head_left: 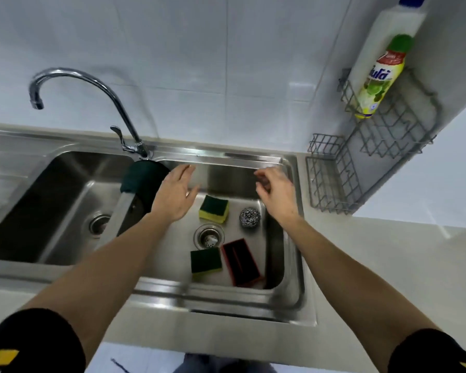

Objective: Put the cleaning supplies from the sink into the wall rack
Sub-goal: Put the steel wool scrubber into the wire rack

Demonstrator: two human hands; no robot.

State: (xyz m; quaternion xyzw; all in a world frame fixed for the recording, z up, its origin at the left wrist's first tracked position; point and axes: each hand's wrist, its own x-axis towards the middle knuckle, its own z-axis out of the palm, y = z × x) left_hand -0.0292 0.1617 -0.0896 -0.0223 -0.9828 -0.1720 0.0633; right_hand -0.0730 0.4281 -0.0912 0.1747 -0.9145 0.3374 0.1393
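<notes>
Over the right-hand basin of the steel sink (291, 168), both hands hover empty: the left hand (174, 193) is spread flat and wide above the far-left part of the basin, and the right hand (276, 191) hangs with its grip loosely curled, fingers part-closed on nothing. On the basin floor lie four supplies around the drain (209, 236): a yellow-and-green sponge (214, 208) at the back, a steel wool ball (250, 217) just right of it, a second green sponge (206, 262) near the front, and a red scrub block (241, 262) beside that, its front end towards the near wall. A dark cloth (143, 179) is draped over the divider between the two basins. To the right, on the side wall, the wire wall rack (393, 127) already holds a lime dish-soap bottle (379, 79) and a white bottle (385, 39) behind it, both at the far end; its nearer half looks free, and the smaller lower basket (331, 181) seems to hold nothing. The step in hand appears to be the first pick. The right hand, nearest the steel wool, could drop straight down and pinch it from above, then carry it to the free end of the rack, clear of the bottles so neither tips.
</notes>
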